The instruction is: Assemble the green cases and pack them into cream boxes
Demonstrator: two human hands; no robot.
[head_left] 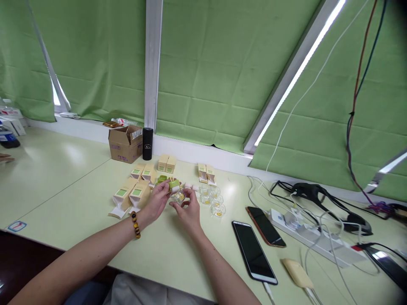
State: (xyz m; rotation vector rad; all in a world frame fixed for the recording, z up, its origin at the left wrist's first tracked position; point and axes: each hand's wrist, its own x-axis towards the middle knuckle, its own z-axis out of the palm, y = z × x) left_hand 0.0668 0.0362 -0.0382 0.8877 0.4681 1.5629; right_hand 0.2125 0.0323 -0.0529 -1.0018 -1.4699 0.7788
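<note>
Both of my hands meet over the pale table, holding a small clear jar (178,196) with a green cap (174,184) between them. My left hand (158,201), with a bead bracelet at the wrist, pinches the green cap. My right hand (188,208) cups the clear jar from below and the right, fingers closed on it. Several small beige cartons (131,195) with green labels lie open just left of my hands. More clear jars (213,202) with yellow contents stand just right of them.
A brown cardboard box (125,144) and a black cylinder (147,143) stand at the back. Two phones (253,250), a power strip (313,235) with white cables and a pale yellow pad (297,273) lie to the right. Another person's fingers (4,158) show at the far left edge.
</note>
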